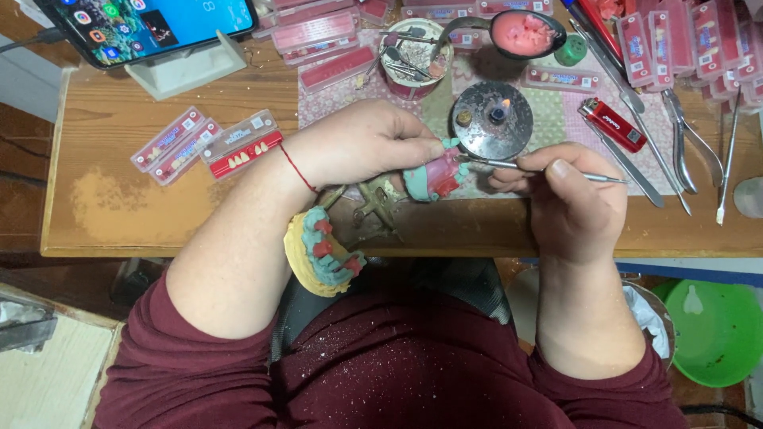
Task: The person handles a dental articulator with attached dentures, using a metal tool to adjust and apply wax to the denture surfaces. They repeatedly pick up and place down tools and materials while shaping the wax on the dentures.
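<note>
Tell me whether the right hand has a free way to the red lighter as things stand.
Probably yes, though not at once. The red lighter lies flat on the table just beyond the right hand, with nothing between them. But that hand grips a thin metal tool, so it would likely have to put it down first.

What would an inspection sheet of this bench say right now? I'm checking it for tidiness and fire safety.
Surface: wooden table, dusty patch at left.
Job's things: teal and pink dental model in left hand; thin metal tool in right hand, tip at the model; second model on the lap.
Clutter: tooth cards, red lighter, pliers, tool cup.
Grippers: both hands busy.
Cables: one at the phone.
Surroundings: small burner lit near the hands; green bowl below.
</note>
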